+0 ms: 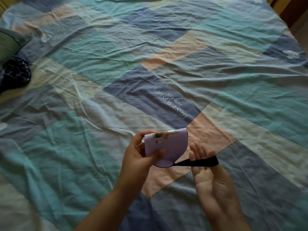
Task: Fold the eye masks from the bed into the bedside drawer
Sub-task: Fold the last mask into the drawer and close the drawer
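Observation:
A lilac eye mask [171,147], folded in half, is held above the bed near the bottom centre of the view. My left hand [140,154] pinches it, thumb on the front and fingers behind. Its black elastic strap [200,162] stretches to the right and loops around my right hand [206,172], whose palm faces up with fingers apart. The bedside drawer is not in view.
The bed [150,64] is covered by a wrinkled patchwork sheet in teal, blue, peach and white. A green striped pillow [8,44] and a dark navy patterned cloth [15,74] lie at the left edge. Wooden furniture [290,9] shows at the top right.

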